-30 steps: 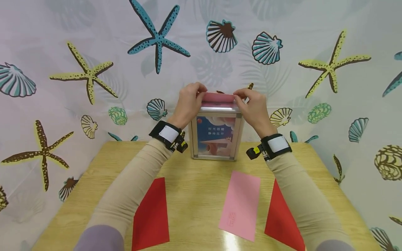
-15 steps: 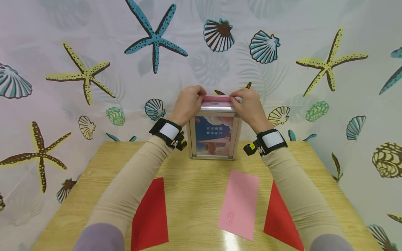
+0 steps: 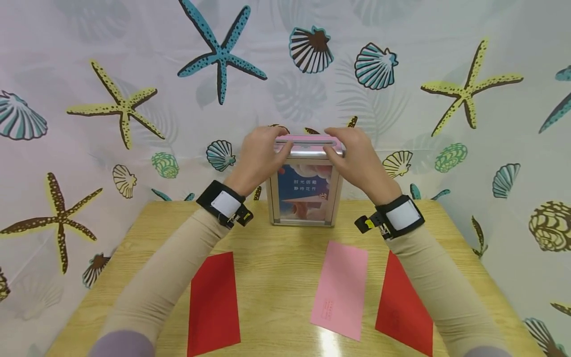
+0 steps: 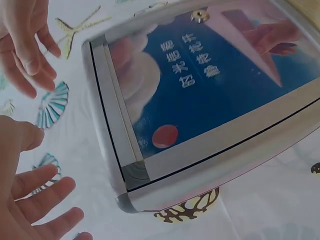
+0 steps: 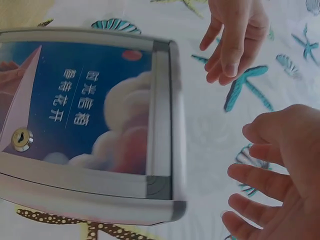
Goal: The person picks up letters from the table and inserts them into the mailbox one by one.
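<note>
A silver-framed letter box [image 3: 305, 193] with a blue picture front and white lettering stands upright at the back of the table. A narrow slot [image 3: 308, 143] runs across its pink top. My left hand [image 3: 260, 158] hovers at the top left corner, thumb and fingers spread apart. On the other side, my right hand [image 3: 357, 156] is held the same way at the top right corner. Both wrist views show the left hand [image 4: 37, 192] and the right hand [image 5: 280, 170] with loose fingers, holding nothing. No envelope shows above the slot.
A red envelope [image 3: 215, 302] lies on the wooden table [image 3: 272, 277] at left. Right of the middle is a pink envelope [image 3: 341, 292], with another red envelope [image 3: 406, 307] beside it, partly under the right forearm. A patterned cloth [image 3: 294, 99] hangs behind. The box's front has a lock [image 5: 21, 139].
The pink envelope pinched between both hands has sunk down into the box's slot and out of sight. Both hands have let go, their fingers spreading, and the wrists have moved apart.
</note>
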The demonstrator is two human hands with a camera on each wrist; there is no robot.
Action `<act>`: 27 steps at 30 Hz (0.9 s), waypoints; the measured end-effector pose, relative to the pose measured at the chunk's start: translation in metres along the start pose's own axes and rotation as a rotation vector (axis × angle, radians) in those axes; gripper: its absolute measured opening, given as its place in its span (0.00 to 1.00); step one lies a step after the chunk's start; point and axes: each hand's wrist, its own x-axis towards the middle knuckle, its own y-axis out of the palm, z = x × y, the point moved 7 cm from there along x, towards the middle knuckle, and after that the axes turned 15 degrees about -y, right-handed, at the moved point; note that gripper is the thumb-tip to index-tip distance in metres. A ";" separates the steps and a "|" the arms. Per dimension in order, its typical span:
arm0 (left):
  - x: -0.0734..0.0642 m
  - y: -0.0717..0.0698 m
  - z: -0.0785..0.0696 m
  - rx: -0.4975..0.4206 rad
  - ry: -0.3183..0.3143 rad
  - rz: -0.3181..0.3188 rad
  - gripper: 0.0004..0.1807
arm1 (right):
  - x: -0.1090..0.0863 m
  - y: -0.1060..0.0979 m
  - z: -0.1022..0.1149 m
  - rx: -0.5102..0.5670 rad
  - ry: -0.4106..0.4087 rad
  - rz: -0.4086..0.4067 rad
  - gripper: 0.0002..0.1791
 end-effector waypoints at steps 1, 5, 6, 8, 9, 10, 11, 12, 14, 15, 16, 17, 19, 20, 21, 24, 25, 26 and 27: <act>-0.006 -0.003 -0.001 0.006 0.019 -0.004 0.21 | -0.002 -0.003 0.005 0.000 -0.013 -0.001 0.22; -0.039 -0.015 0.001 0.043 0.066 -0.012 0.29 | -0.016 -0.014 0.025 0.010 -0.058 -0.015 0.27; -0.047 -0.017 0.003 0.047 0.071 -0.009 0.31 | -0.021 -0.016 0.029 0.013 -0.066 -0.017 0.28; -0.063 -0.020 0.006 0.061 0.078 -0.005 0.34 | -0.031 -0.020 0.035 0.016 -0.079 -0.012 0.31; -0.071 -0.021 0.008 0.065 0.081 -0.003 0.35 | -0.036 -0.020 0.038 0.016 -0.086 -0.004 0.32; -0.078 -0.021 0.010 0.071 0.084 0.003 0.36 | -0.042 -0.021 0.040 0.012 -0.087 0.006 0.34; -0.085 -0.021 0.012 0.076 0.084 0.011 0.37 | -0.047 -0.021 0.041 0.013 -0.089 0.017 0.35; -0.093 -0.020 0.014 0.085 0.082 0.021 0.38 | -0.054 -0.021 0.042 0.008 -0.087 0.030 0.37; -0.108 -0.017 0.020 0.111 0.065 0.051 0.41 | -0.066 -0.021 0.044 -0.004 -0.080 0.060 0.39; -0.114 -0.015 0.024 0.125 0.053 0.068 0.43 | -0.072 -0.021 0.044 -0.014 -0.076 0.075 0.41; -0.121 -0.013 0.028 0.143 0.036 0.087 0.44 | -0.079 -0.021 0.045 -0.026 -0.070 0.092 0.42; -0.127 -0.011 0.032 0.156 0.021 0.103 0.45 | -0.085 -0.021 0.045 -0.036 -0.064 0.112 0.43; -0.138 -0.008 0.038 0.181 -0.005 0.136 0.48 | -0.096 -0.021 0.046 -0.064 -0.060 0.149 0.45; -0.143 -0.006 0.041 0.193 -0.017 0.151 0.49 | -0.102 -0.021 0.047 -0.079 -0.061 0.164 0.46; -0.147 -0.005 0.044 0.206 -0.030 0.162 0.50 | -0.108 -0.021 0.047 -0.092 -0.062 0.176 0.47; -0.156 -0.003 0.051 0.228 -0.065 0.183 0.52 | -0.125 -0.021 0.049 -0.116 -0.074 0.195 0.49; -0.159 -0.004 0.054 0.232 -0.077 0.183 0.53 | -0.131 -0.020 0.050 -0.120 -0.079 0.200 0.49; -0.162 -0.005 0.058 0.232 -0.090 0.180 0.53 | -0.135 -0.018 0.051 -0.120 -0.085 0.203 0.50; -0.164 -0.006 0.061 0.233 -0.100 0.175 0.53 | -0.140 -0.016 0.052 -0.118 -0.089 0.210 0.50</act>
